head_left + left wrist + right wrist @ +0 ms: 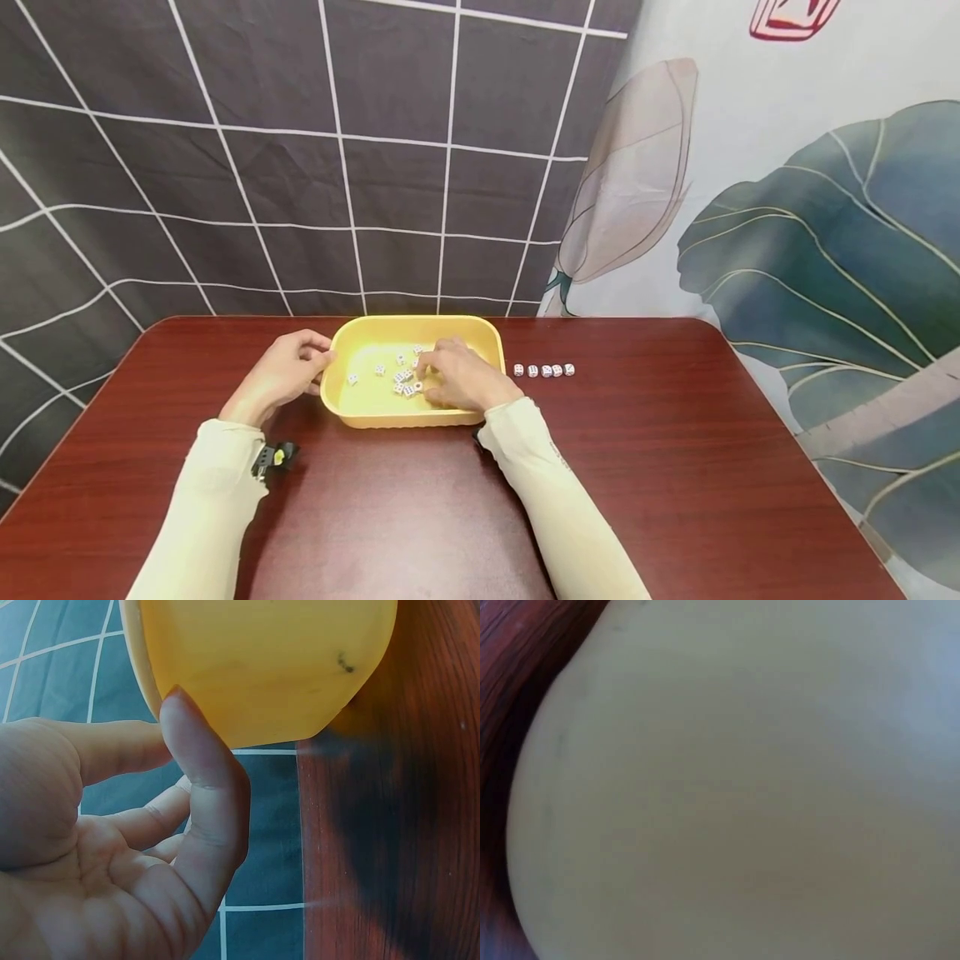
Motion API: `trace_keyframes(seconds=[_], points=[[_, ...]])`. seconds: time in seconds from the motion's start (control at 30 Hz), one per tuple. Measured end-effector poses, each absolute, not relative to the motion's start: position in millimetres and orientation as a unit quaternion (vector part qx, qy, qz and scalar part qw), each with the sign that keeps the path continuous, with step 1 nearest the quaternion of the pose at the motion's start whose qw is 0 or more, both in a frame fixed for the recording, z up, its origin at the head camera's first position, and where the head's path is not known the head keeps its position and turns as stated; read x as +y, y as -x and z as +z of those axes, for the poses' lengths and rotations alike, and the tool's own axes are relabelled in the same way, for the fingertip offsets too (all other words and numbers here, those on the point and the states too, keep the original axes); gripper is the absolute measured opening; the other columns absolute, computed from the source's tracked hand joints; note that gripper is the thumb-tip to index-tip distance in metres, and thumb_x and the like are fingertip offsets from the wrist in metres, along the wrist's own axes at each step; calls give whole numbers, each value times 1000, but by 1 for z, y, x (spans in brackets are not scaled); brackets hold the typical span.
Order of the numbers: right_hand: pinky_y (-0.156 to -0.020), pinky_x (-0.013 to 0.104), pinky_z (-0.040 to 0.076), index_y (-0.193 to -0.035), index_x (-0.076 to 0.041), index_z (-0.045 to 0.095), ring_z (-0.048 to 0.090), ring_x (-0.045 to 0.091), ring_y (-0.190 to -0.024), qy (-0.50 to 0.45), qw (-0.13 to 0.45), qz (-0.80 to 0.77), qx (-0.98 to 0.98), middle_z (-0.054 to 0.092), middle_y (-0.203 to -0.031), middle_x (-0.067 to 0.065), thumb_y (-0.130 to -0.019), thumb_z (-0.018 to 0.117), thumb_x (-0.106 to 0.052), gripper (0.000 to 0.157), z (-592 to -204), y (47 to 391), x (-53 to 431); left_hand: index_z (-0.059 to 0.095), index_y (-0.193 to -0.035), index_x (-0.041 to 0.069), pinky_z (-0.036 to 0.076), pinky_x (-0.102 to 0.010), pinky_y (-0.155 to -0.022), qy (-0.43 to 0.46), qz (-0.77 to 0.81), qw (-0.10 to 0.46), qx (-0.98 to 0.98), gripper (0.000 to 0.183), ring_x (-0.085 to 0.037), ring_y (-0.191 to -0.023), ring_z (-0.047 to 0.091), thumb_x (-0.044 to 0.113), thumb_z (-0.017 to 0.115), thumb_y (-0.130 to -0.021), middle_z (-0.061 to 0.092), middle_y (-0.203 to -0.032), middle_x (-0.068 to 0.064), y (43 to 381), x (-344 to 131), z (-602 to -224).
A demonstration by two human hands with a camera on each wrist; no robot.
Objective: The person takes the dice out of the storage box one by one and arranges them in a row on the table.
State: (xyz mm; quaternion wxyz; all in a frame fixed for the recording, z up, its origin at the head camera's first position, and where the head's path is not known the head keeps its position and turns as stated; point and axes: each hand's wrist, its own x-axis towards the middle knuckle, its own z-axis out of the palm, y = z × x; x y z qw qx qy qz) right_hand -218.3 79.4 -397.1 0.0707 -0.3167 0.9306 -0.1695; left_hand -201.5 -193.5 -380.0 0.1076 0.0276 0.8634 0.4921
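Observation:
A yellow plastic basin (pixel 420 421) stands near the table's far edge, with several white dice (pixel 380 370) scattered over its floor. My left hand (pixel 288 371) pinches the basin's left rim; in the left wrist view the thumb and a finger (pixel 206 765) meet at the yellow wall (pixel 262 675). Inside the basin's right half, my right hand (pixel 465 377) reaches down among the dice, a gap showing between thumb and index finger. A die (pixel 417 387) lies close to those fingertips. The palm side is hidden, and only the blurred basin wall (pixel 727 780) fills most of the right wrist view.
To the right of the basin, several dice (pixel 547 371) form a short row on the dark red wooden table (pixel 390 517). Behind the table hangs a grey cloth with white grid lines (pixel 390 192); a leaf-patterned cloth (pixel 825 250) hangs at the right.

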Motion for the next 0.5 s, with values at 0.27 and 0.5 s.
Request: trace_keyframes(seconds=[0.27, 0.5], points=[[-90, 31, 46, -104, -17, 73, 51, 22, -101, 322, 56, -130, 936, 63, -103, 3, -87, 70, -14, 18, -401, 222, 73, 50, -130, -13, 60, -26, -66, -29, 486, 105, 867, 35, -14, -74, 64, 10, 53, -103, 64, -97, -18, 200, -196, -380], [-84, 29, 45, -94, -16, 74, 50, 20, -96, 323, 48, -139, 935, 61, -97, 2, -86, 72, -13, 10, -402, 221, 75, 50, -130, -12, 60, -26, -66, -30, 489, 109, 865, 35, -13, -74, 64, 10, 53, -104, 64, -96, -16, 201, -194, -382]])
